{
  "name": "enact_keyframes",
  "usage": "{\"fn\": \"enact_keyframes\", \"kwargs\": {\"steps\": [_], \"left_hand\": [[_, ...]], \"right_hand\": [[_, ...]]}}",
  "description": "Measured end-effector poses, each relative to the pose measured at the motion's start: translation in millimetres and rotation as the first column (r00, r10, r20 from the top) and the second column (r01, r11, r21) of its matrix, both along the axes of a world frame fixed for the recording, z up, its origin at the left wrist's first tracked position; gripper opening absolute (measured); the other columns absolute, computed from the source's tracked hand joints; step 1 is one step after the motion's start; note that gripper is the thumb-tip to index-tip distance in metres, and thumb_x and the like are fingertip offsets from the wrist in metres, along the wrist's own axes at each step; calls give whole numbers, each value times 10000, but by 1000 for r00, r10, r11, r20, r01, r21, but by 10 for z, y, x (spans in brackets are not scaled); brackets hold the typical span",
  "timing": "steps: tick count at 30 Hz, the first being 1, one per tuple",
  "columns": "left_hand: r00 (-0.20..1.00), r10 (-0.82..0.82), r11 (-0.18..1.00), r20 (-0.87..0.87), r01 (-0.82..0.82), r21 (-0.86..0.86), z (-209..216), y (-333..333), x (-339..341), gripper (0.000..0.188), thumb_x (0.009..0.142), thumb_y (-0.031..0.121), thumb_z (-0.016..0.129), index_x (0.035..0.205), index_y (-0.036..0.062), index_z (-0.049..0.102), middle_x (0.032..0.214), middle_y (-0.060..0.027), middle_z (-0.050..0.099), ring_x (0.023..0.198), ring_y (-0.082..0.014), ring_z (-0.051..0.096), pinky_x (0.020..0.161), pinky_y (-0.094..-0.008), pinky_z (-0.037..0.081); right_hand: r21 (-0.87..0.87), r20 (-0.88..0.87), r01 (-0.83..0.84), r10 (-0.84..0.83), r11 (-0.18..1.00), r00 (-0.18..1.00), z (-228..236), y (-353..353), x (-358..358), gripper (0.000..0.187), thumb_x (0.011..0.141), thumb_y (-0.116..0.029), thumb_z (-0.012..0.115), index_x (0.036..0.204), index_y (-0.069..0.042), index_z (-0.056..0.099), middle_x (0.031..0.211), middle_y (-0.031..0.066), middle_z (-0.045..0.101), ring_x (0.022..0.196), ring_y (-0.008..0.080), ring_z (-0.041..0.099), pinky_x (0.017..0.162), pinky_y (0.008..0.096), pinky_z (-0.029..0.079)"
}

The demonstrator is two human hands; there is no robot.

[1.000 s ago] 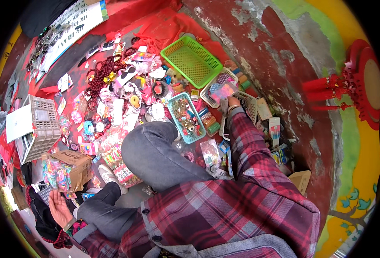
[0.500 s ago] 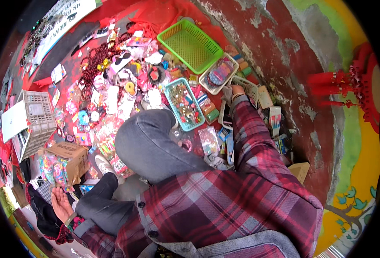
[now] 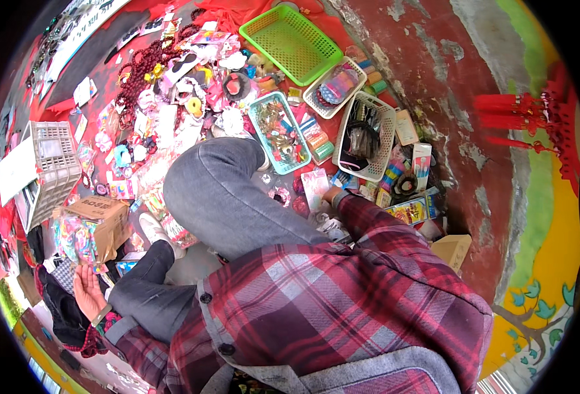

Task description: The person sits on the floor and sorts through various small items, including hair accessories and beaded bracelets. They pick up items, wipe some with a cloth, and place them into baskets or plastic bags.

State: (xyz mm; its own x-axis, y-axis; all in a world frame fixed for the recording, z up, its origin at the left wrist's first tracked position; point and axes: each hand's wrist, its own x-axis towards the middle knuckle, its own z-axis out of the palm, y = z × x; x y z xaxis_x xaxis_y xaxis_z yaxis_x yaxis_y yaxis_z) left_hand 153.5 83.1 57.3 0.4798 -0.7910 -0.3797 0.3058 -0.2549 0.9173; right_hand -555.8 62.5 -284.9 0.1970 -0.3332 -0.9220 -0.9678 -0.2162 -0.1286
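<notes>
I squat in grey trousers and a red plaid shirt over a red cloth [image 3: 116, 72] strewn with small trinkets. My left hand [image 3: 87, 290] rests low at the left, palm up and fingers apart, holding nothing, beside a black bag [image 3: 60, 312]. My right hand [image 3: 333, 195] reaches past my knee to the lower edge of a pink and white packet [image 3: 315, 186]. The plaid cuff hides most of that hand, so its fingers do not show. Just beyond it stands a white basket [image 3: 387, 118] of dark hair bands.
A teal tray [image 3: 256, 118], a small white basket [image 3: 313, 98] and an empty green basket [image 3: 290, 39] lie further out. A grey crate [image 3: 53, 164] and an open cardboard box [image 3: 99, 217] of bright packets stand left. A rough red wall [image 3: 447, 98] rises at the right.
My right hand has drawn back from the small white basket toward my knee, down to the pink packet. The left hand stays where it was, open.
</notes>
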Motion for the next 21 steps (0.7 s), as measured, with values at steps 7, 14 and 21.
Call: {"fn": "enact_keyframes", "kwargs": {"steps": [7, 14, 21], "left_hand": [[1000, 14, 1000, 0, -14, 3, -29, -47, 14, 354, 912, 208, 450, 1185, -17, 467, 1125, -148, 560, 1032, -200, 550, 867, -300, 452], [999, 34, 999, 42, -35, 35, 3, -75, -92, 375, 908, 229, 458, 1185, -24, 464, 1120, -151, 559, 1042, -197, 539, 898, -291, 425], [995, 32, 999, 95, -34, 15, 8, -141, -236, 368, 908, 240, 455, 1168, -19, 479, 1104, -131, 567, 983, -165, 552, 842, -274, 433]], "right_hand": [[-49, -132, 48, -54, 998, 990, -99, 32, 150, 416, 691, -465, 564, 968, -166, 648, 948, 106, 631, 904, 275, 597, 805, 337, 464], [-129, -114, 65, -80, 989, 990, 443, -156, 128, 395, 699, -458, 558, 968, -185, 651, 953, 89, 632, 901, 276, 597, 796, 344, 467], [-379, 307, 17, 109, 925, 946, 316, -20, -431, 360, 687, -411, 599, 978, -204, 642, 856, 83, 625, 870, 270, 598, 728, 368, 475]]}}
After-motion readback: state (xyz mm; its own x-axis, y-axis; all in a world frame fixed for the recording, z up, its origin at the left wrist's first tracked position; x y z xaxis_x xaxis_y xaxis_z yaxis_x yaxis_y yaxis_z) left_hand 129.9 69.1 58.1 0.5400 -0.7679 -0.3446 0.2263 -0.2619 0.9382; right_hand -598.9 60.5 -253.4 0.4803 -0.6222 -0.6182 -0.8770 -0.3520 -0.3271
